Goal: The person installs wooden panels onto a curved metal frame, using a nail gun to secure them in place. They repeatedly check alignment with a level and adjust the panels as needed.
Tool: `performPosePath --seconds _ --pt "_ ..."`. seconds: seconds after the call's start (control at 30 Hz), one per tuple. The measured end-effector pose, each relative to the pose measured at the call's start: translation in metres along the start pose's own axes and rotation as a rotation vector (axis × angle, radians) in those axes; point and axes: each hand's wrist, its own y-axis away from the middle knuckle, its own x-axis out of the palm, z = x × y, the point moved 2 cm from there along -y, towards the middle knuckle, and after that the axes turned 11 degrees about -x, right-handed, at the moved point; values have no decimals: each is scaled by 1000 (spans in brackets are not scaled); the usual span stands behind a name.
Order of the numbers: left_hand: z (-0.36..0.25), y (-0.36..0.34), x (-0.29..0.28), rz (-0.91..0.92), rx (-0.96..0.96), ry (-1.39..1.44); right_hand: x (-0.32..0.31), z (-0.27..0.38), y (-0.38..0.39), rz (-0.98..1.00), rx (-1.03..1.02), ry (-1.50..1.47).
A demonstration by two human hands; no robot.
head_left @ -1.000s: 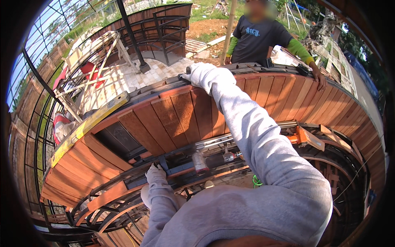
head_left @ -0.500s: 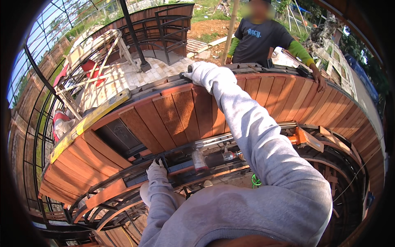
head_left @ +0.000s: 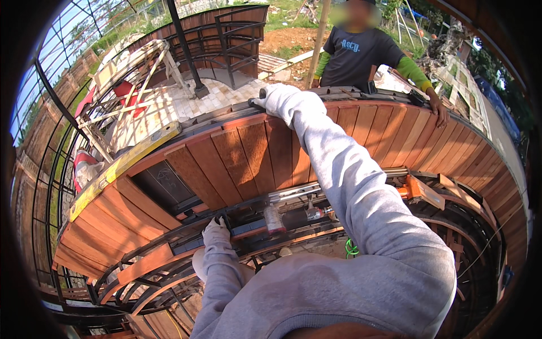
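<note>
A curved wall of upright reddish-brown boards [head_left: 282,150] arches across in front of me. My right hand [head_left: 280,100], in a pale glove with dark fingertips, reaches over and is wrapped round the wall's top edge [head_left: 240,110]. Lower down, at the foot of the boards, my left hand [head_left: 215,233] is closed on a black metal rail [head_left: 243,229]; part of its grip is hidden. Between the boards, at left, a gap bares a dark panel [head_left: 164,183] with chalk-like marks. A yellow spirit level [head_left: 127,164] lies along the top edge at left.
A black-and-silver power tool [head_left: 296,219] and an orange tool [head_left: 423,193] rest on the ledge below the boards, near a green hose [head_left: 351,247]. Beyond the wall stands a person [head_left: 361,56], one hand on its top edge. Timber trestles [head_left: 169,70] and a black post [head_left: 186,51] stand behind.
Both hands keep their places. The view has shifted very slightly; nothing else has visibly moved.
</note>
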Motion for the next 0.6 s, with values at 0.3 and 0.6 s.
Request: performPosePath --seconds 0.3,0.6 --pt "-3 4 -4 7 -9 -31 0 1 2 -9 -10 -8" --pt "-6 6 -9 35 -37 -14 -1 2 1 22 13 -26"
